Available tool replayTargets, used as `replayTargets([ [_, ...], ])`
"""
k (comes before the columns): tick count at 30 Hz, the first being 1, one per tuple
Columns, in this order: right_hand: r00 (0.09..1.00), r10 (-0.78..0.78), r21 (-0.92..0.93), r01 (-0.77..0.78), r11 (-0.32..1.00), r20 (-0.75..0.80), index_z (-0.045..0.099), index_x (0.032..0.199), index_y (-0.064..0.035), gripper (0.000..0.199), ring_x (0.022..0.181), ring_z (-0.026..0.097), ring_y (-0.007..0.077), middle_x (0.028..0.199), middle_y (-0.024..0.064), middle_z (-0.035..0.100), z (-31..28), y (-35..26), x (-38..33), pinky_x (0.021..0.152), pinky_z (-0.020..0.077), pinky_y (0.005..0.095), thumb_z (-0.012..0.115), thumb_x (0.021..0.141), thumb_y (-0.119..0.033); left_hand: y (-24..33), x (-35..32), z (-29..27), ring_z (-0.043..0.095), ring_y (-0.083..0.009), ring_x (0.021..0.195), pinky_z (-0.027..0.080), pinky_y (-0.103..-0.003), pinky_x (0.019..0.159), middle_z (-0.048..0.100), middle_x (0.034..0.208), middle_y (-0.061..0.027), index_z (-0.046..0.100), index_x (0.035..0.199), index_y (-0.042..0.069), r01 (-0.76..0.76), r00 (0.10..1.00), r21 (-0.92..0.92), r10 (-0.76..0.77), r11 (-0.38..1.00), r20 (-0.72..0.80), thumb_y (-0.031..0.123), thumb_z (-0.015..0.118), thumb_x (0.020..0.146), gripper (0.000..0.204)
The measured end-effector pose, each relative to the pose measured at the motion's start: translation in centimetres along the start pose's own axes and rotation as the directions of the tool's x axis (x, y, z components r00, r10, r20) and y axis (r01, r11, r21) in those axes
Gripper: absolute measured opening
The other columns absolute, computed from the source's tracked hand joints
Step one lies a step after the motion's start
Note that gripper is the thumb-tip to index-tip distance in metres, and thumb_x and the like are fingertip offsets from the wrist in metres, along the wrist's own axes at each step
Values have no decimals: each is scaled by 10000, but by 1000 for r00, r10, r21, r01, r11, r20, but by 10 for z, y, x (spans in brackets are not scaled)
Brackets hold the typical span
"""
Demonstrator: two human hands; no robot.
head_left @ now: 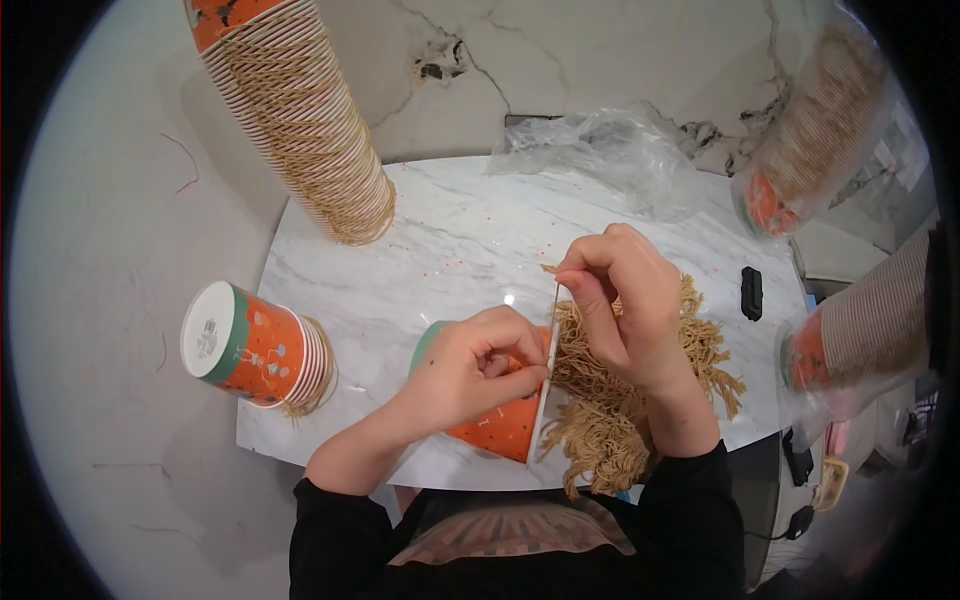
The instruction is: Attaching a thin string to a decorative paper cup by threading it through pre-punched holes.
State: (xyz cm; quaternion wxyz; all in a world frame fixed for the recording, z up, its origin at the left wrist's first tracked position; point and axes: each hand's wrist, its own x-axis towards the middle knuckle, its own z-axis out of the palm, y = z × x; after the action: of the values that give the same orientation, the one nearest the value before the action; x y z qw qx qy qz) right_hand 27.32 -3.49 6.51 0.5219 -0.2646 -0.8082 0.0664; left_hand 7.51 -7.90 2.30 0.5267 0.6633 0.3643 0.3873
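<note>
An orange paper cup (500, 432) with a green base band lies on its side on the table in front of me, its white rim facing right. My left hand (470, 370) is closed on the cup near that rim, thumb and fingers pinching at its edge. Just above and to the right, my right hand (630, 300) pinches a thin tan cord (549, 268) between thumb and fingertips; the cord's end pokes out to the left. Beneath the right hand and against the rim spreads a heap of tangled tan cords (603, 440). The cup's inside is hidden from view.
A tall stack of cord-wrapped cups (300, 120) rises at the back left; a short cup stack (265, 345) lies nearer. Two plastic-wrapped cup stacks (815, 120) stand right. Crumpled clear plastic (610, 160) and a small black object (752, 293) lie on the marbled table (400, 290).
</note>
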Motion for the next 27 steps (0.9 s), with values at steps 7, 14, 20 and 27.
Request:
replayTargets([
  [7,991,22,-16,-24,1000,-129,604,885,-32,142,642,554,254,758,77,585,-4,-3,1,561,429,338,711,816,32,10,-12,9,432,-64,579,350,-239,539,629,890,-17,674,839,42,-47,982,354,108,934,-154,69,748,801,88],
  [14,920,306,499,-390,774,246,553,981,-17,81,728,558,158,832,67,591,-21,-2,-4,651,458,285,561,1007,-93,1,-13,13,393,-53,526,329,-236,512,640,828,-18,684,850,43,-34,976,287,94,957,-197,69,742,812,74],
  [20,788,411,550,-614,566,458,542,1002,-16,98,744,538,87,839,19,586,-37,-15,1,645,438,258,529,1030,-108,-3,-13,18,365,-26,492,291,-233,482,496,598,37,665,896,43,97,964,143,-57,985,-261,63,706,864,56],
  [27,906,285,512,-415,752,314,570,1054,-10,75,731,490,32,848,-25,557,-35,1,-5,653,412,201,544,1027,-76,1,-9,22,389,-25,531,337,-208,512,625,820,-6,682,943,26,-21,955,166,69,986,-288,28,711,858,90],
])
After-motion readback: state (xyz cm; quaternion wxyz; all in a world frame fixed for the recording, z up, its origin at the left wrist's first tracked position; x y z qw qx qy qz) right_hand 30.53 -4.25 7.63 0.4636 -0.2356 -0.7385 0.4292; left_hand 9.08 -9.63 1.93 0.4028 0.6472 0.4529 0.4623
